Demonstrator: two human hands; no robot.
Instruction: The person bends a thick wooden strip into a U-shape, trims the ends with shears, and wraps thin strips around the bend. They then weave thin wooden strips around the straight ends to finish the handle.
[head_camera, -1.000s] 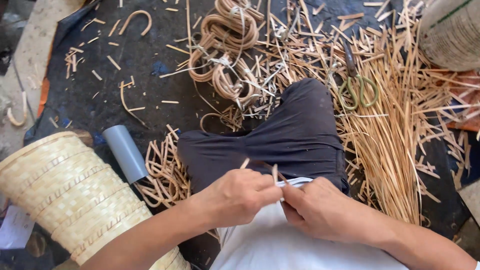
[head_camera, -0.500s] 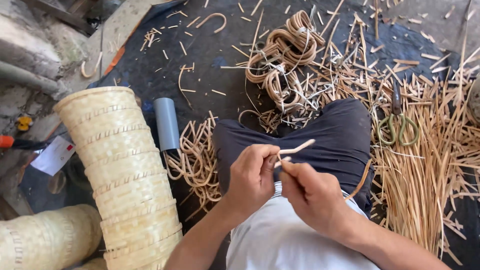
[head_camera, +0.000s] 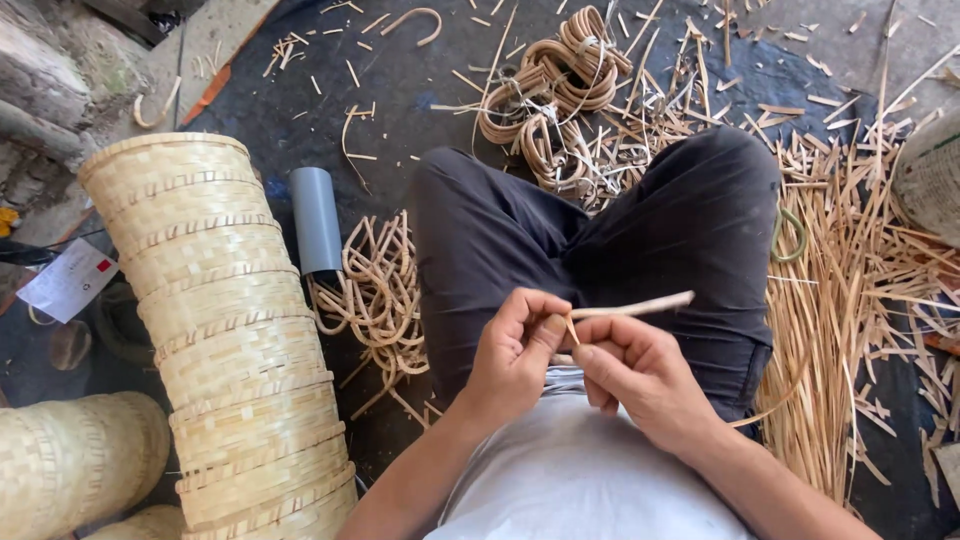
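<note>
- One view only, from the wearer's head, facing steeply down.
- Close over the lap (head_camera: 600, 230); the floor beyond the lap fills the upper frame.

Stacked baskets (head_camera: 215, 330) left of lap, cane strips (head_camera: 850, 330) right, coils (head_camera: 555, 95) ahead.

Basket-weaving workshop floor — stacked woven baskets (head_camera: 230, 330), loose cane strips (head_camera: 850, 300), coiled cane loops (head_camera: 560, 90)

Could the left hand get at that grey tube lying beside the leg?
Probably yes: the grey tube lies uncovered on the person's left, nothing between. But the left hand is pinching the cane strip.
</note>
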